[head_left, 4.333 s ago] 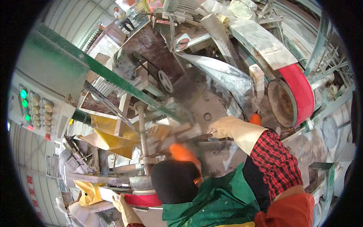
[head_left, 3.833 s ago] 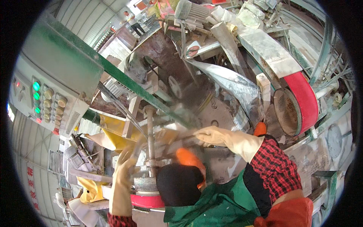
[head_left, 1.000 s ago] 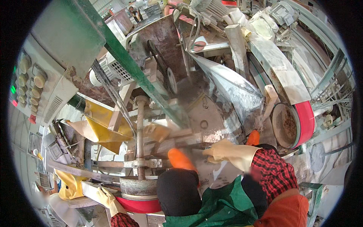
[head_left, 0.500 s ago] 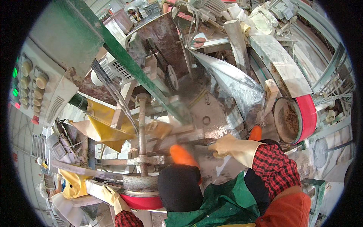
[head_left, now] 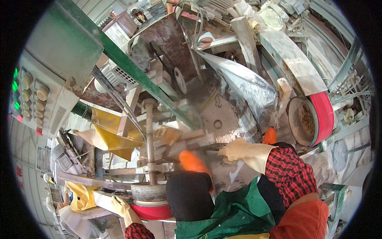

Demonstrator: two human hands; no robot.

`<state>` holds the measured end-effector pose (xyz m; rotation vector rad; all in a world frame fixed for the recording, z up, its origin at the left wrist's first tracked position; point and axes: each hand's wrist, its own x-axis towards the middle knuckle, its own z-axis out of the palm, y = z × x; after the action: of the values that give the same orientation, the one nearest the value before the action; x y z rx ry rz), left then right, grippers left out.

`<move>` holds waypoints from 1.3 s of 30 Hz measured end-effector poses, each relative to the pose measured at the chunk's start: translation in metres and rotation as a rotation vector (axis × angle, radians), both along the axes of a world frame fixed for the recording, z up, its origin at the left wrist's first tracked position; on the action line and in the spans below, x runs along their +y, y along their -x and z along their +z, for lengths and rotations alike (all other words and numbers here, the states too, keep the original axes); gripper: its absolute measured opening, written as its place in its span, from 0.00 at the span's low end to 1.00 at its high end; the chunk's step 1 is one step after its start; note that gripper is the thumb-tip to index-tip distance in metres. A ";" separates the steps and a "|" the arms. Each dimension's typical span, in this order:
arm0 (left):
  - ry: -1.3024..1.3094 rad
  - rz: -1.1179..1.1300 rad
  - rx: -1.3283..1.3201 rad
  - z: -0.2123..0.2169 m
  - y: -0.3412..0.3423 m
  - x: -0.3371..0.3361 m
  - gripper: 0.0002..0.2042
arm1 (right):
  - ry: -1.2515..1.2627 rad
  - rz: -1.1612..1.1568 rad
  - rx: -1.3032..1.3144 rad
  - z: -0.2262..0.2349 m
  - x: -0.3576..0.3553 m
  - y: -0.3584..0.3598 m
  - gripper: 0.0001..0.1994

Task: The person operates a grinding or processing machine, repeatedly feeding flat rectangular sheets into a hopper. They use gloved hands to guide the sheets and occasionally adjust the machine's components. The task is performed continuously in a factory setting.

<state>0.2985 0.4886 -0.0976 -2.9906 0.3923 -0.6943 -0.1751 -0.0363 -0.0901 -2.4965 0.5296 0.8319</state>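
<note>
My right hand (head_left: 247, 154), in a cream rubber glove, is closed around the end of a dark bar (head_left: 209, 147) low in front of my legs. Its fingertips are partly hidden by the glove's back. At the lower left, my left hand (head_left: 121, 208) wears the same kind of glove. Its fingers are stretched out and rest along a pale flat guard (head_left: 104, 200). Beside that hand, a red belt (head_left: 151, 212) runs round a grey wheel (head_left: 148, 192), whose upright metal shaft (head_left: 150, 139) rises above it.
A second red belt (head_left: 323, 115) wraps a rusty wheel (head_left: 302, 121) at right. A control box with knobs (head_left: 39, 95) and a green beam (head_left: 139, 71) stand at left. Yellow sheeting (head_left: 107, 135) hangs near the shaft. My orange footwear (head_left: 195, 161) shows below the bar.
My view has shifted slightly. My right hand has moved a little to the left and keeps its closed pose. My left hand stays beside the belt, its fingers resting on the guard.
</note>
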 end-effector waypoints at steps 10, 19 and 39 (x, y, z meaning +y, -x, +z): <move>-0.084 0.004 0.023 -0.008 -0.010 0.017 0.25 | -0.010 0.011 -0.019 0.012 0.003 -0.002 0.26; -0.050 0.129 0.146 0.004 0.021 -0.016 0.28 | 0.028 0.046 0.008 0.009 0.004 -0.001 0.25; 0.402 0.039 0.513 0.046 0.025 -0.009 0.35 | 0.027 0.009 -0.092 -0.007 -0.005 0.008 0.24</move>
<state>0.2736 0.4791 -0.0519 -3.5296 0.2276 0.0224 -0.1831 -0.0415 -0.0969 -2.5494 0.5008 0.7136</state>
